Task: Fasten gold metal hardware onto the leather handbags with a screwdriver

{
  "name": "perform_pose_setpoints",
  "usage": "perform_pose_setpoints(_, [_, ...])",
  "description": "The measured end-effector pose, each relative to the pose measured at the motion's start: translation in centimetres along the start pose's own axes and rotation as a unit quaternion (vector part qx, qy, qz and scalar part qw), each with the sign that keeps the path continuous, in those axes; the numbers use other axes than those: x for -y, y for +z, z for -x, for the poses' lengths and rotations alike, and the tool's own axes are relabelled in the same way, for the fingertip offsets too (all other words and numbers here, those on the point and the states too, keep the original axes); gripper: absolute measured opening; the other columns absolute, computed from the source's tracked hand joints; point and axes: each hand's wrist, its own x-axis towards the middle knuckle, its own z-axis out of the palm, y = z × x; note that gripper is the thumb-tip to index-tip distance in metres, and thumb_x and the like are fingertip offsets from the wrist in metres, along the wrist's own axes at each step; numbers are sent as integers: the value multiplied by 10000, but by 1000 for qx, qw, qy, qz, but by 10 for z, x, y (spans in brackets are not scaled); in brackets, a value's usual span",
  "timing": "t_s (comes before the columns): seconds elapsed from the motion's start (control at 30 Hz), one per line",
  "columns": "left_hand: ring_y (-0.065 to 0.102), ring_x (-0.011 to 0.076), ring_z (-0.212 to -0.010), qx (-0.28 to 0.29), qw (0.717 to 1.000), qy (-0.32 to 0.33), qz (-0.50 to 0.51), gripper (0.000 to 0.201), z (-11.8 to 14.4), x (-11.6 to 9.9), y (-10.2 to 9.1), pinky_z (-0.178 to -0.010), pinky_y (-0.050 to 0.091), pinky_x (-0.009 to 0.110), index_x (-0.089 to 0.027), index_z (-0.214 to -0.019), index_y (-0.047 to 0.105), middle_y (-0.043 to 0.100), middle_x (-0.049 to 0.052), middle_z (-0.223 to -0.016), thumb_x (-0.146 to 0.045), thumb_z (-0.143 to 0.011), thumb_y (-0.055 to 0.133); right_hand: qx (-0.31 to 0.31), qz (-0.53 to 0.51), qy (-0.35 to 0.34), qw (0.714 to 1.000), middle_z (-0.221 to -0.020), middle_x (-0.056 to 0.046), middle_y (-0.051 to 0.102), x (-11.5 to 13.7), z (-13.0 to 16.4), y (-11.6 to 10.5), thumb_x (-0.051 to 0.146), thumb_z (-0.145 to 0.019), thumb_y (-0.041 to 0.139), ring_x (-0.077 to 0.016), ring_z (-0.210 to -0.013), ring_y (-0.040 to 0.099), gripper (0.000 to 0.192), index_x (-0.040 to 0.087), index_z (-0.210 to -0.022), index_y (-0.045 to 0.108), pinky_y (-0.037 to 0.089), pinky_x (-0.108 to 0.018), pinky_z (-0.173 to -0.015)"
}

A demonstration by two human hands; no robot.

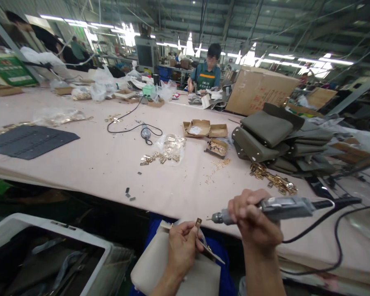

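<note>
Left hand (182,244) pinches closed (thumb up), right hand (253,220) fisted just beside it, forearms raised.

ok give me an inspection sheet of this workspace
surface: pale pink table, wide, partly bare
job's things: grey bag piece on the lap with a small gold clasp held above it
clutter: gold fittings in a plastic bag, small boxes, stacked grey bags, dark sheet
grippers: left hand pinches the clasp; right hand grips a power driver
cables: driver cord loops right; black cable on table
surroundings: factory hall, a seated person opposite, cardboard box
</note>
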Motion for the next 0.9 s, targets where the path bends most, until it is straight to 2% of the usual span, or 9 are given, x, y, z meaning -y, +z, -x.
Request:
perform_pose_setpoints(0.07, [618,146,-424,-8,1000,-6,11,344,0,2,1,-445,490,210,-93,-899,747,716,82,-630,-427,-850,679,-118,-20,2,993,-702,38,581,-4,-14,-23,162,-844,724,-61,-471,444,127,199,-913,624,464,-220,-510])
perform_pose_setpoints(0.17, [628,149,-445,-11,1000,-1,13,357,-1,2,2,-459,517,223,-91,-887,744,726,92,-679,-440,-850,674,-281,-54,27,958,-724,56,556,-24,-32,-68,107,-755,763,-52,-505,438,254,200,-870,556,482,-204,-546])
perform_pose_setpoints(0.23, [626,149,-450,-10,1000,2,9,360,-1,2,2,-469,530,229,-94,-875,743,724,91,-676,-446,-858,671,-362,-62,49,929,-726,63,540,-43,-40,-96,94,-722,762,-45,-511,429,284,192,-842,524,483,-192,-545])
perform_pose_setpoints(0.3, [627,150,-454,-11,1000,0,10,361,-2,4,1,-472,536,232,-97,-882,745,730,94,-690,-451,-858,677,-409,-56,65,908,-722,66,530,-62,-43,-116,101,-720,753,-42,-512,424,278,184,-818,506,484,-186,-540])
perform_pose_setpoints(0.4, [630,151,-453,-19,1000,-7,12,370,-2,6,0,-468,538,230,-97,-897,748,735,96,-690,-460,-856,690,-426,-44,70,901,-717,68,530,-87,-43,-128,122,-722,762,-49,-519,442,281,182,-812,503,496,-196,-542])
perform_pose_setpoints(0.57, [637,154,-456,-19,1000,-4,12,369,-3,9,0,-470,545,234,-96,-911,744,746,102,-709,-458,-874,687,-425,-39,76,901,-718,69,546,-114,-42,-127,164,-709,798,-56,-521,460,300,177,-822,520,506,-212,-547])
perform_pose_setpoints(0.9, [627,147,-439,-20,1000,-14,10,362,-4,5,1,-458,528,222,-95,-896,742,743,105,-690,-451,-871,687,-432,-27,61,899,-717,92,548,-122,-42,-138,199,-729,809,-52,-500,475,328,195,-829,497,516,-215,-544])
